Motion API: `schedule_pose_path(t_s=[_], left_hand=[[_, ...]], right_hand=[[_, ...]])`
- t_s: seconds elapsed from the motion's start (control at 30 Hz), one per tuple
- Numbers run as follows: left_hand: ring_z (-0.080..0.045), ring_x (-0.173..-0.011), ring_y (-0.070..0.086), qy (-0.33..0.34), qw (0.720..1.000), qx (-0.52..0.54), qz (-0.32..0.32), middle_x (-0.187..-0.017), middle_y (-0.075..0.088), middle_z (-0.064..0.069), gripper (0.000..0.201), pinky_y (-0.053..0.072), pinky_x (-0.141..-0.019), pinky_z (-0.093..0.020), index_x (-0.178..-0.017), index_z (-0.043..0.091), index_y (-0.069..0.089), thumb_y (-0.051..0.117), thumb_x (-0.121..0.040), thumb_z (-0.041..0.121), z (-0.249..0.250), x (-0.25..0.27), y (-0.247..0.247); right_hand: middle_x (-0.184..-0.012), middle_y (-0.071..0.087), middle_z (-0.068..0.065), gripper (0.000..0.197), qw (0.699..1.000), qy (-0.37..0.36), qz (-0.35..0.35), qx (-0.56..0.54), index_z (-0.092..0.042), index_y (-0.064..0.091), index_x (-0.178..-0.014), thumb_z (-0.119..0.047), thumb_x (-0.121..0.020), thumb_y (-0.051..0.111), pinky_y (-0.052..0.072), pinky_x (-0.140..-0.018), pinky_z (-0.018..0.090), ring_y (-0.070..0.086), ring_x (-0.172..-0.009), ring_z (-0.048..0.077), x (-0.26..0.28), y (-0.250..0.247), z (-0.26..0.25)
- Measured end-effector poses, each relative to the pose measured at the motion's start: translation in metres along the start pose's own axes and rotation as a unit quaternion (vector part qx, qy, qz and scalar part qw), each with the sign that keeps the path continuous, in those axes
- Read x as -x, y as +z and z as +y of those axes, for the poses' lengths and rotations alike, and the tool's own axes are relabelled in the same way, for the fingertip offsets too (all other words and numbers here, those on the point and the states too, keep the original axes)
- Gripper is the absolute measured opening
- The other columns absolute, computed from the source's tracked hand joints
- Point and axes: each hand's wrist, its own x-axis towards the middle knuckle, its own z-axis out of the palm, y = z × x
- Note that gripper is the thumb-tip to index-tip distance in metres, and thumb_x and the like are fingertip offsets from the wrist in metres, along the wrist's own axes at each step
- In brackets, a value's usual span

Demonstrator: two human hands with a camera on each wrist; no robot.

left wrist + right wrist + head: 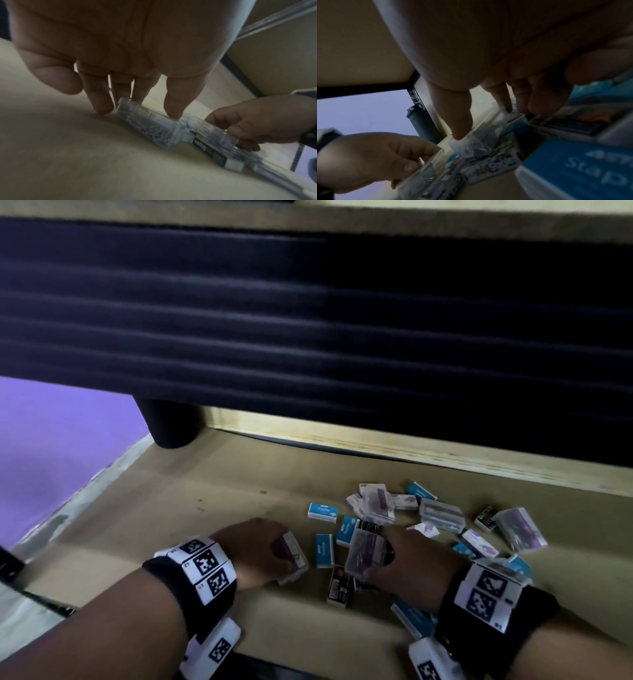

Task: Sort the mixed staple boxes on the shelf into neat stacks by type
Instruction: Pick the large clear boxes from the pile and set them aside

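1. Left hand (262,549), wrist banded in black with white coded markers, curled over a clear plastic staple box with a purple label (292,556); thumb and fingers pinching its ends, box lying on the tan wooden shelf board (191,508), apart to the left of the pile.
2. Right hand (416,563), banded the same way, gripping a second clear plastic purple-labelled box (364,551) at the near-left edge of the pile; thumb (458,121) pressing on its near corner, fingers curled over the far side.
3. Directly under that second box, within the pile: a black staple box with white print (339,585) and blue cardboard boxes marked "Staples" (324,549).
4. Mixed pile of staple boxes (428,518) spread loose on the shelf board, unstacked: blue cardboard ones, white-and-purple cardboard ones, clear plastic ones, a small black one (485,518) toward its right.
5. At the pile's far-left edge, a single blue box (322,511) lying flat.
6. Behind the pile, a pale wooden back rail (411,450); above it, a dark ribbed panel (308,330).
7. Far left of the pile, a black cylindrical post (169,422) and a purple wall (51,440).
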Motion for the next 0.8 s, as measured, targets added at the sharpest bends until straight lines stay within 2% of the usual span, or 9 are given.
schedule_pose_path(t_s=[0.07, 0.13, 0.23, 0.33, 0.4, 0.43, 0.57, 0.63, 0.8], left_hand=[[0.001, -0.081, 0.058, -0.017, 1.0, 0.008, -0.003, -0.091, 0.063, 0.016, 0.03, 0.044, -0.065, -0.023, -0.091, 0.038, 0.053, 0.066, -0.068, 0.053, -0.001, -0.001, 0.001], [0.0, -0.08, 0.058, -0.034, 0.999, 0.026, 0.006, -0.09, 0.062, 0.016, 0.038, 0.046, -0.065, -0.023, -0.093, 0.041, 0.047, 0.069, -0.064, 0.055, -0.003, 0.0, 0.004], [-0.002, -0.071, 0.062, -0.032, 0.997, 0.051, 0.049, -0.082, 0.064, 0.013, 0.045, 0.051, -0.062, -0.023, -0.092, 0.041, 0.045, 0.074, -0.059, 0.052, -0.003, 0.004, 0.007], [0.001, -0.072, 0.065, -0.011, 0.99, 0.107, 0.085, -0.084, 0.066, 0.014, 0.05, 0.049, -0.059, -0.015, -0.104, 0.041, 0.049, 0.08, -0.066, 0.039, -0.004, 0.009, 0.012], [0.002, -0.08, 0.061, -0.02, 0.993, 0.089, 0.078, -0.096, 0.062, 0.018, 0.063, 0.048, -0.065, -0.016, -0.117, 0.046, 0.047, 0.077, -0.063, 0.037, -0.002, 0.012, 0.012], [0.004, -0.08, 0.059, -0.024, 0.994, 0.08, 0.072, -0.095, 0.06, 0.021, 0.064, 0.047, -0.065, -0.017, -0.116, 0.049, 0.048, 0.076, -0.06, 0.038, -0.002, 0.014, 0.011], [0.003, -0.068, 0.059, -0.037, 0.993, 0.088, 0.075, -0.077, 0.064, 0.02, 0.045, 0.043, -0.057, -0.022, -0.092, 0.045, 0.055, 0.075, -0.052, 0.051, -0.006, 0.026, 0.007], [0.003, -0.066, 0.058, -0.041, 0.991, 0.089, 0.085, -0.075, 0.064, 0.018, 0.039, 0.038, -0.055, -0.021, -0.09, 0.045, 0.052, 0.07, -0.056, 0.054, -0.01, 0.034, 0.005], [0.001, -0.067, 0.059, -0.039, 0.99, 0.104, 0.086, -0.075, 0.064, 0.017, 0.034, 0.044, -0.059, -0.024, -0.091, 0.044, 0.052, 0.061, -0.059, 0.05, -0.016, 0.049, -0.002]], right_hand=[[-0.085, 0.064, -0.014, 0.048, 1.0, -0.007, 0.013, -0.011, -0.037, 0.048, -0.098, -0.067, -0.065, 0.066, 0.053, -0.066, 0.026, 0.06, -0.072, -0.002, 0.004, 0.002, 0.0], [-0.082, 0.061, -0.014, 0.049, 0.999, -0.034, 0.039, -0.008, -0.039, 0.041, -0.096, -0.061, -0.064, 0.071, 0.043, -0.055, 0.019, 0.058, -0.067, -0.004, 0.009, 0.004, -0.002], [-0.081, 0.056, -0.018, 0.044, 0.996, -0.075, 0.045, 0.01, -0.048, 0.034, -0.096, -0.048, -0.07, 0.07, 0.033, -0.052, 0.014, 0.053, -0.064, -0.008, 0.015, 0.009, -0.008], [-0.078, 0.061, -0.021, 0.043, 0.996, -0.078, 0.05, -0.013, -0.054, 0.037, -0.102, -0.055, -0.068, 0.063, 0.034, -0.052, 0.011, 0.057, -0.063, -0.012, 0.022, 0.014, -0.012], [-0.083, 0.062, -0.026, 0.048, 0.995, -0.073, 0.049, -0.037, -0.055, 0.039, -0.108, -0.055, -0.065, 0.061, 0.036, -0.053, 0.009, 0.057, -0.071, -0.017, 0.026, 0.018, -0.013], [-0.087, 0.063, -0.028, 0.051, 0.995, -0.072, 0.044, -0.051, -0.056, 0.04, -0.11, -0.055, -0.063, 0.059, 0.038, -0.056, 0.008, 0.056, -0.075, -0.019, 0.027, 0.02, -0.014], [-0.099, 0.064, -0.024, 0.055, 0.995, -0.055, 0.031, -0.08, -0.051, 0.048, -0.116, -0.056, -0.062, 0.058, 0.051, -0.079, 0.023, 0.059, -0.088, -0.009, 0.029, 0.022, -0.017], [-0.097, 0.063, -0.024, 0.051, 0.996, -0.053, 0.028, -0.068, -0.05, 0.051, -0.113, -0.056, -0.063, 0.057, 0.049, -0.079, 0.023, 0.057, -0.087, -0.008, 0.031, 0.02, -0.02], [-0.102, 0.058, -0.023, 0.044, 0.995, -0.089, 0.018, -0.039, -0.053, 0.049, -0.111, -0.053, -0.068, 0.058, 0.042, -0.074, 0.014, 0.054, -0.089, -0.01, 0.032, 0.012, -0.034]])
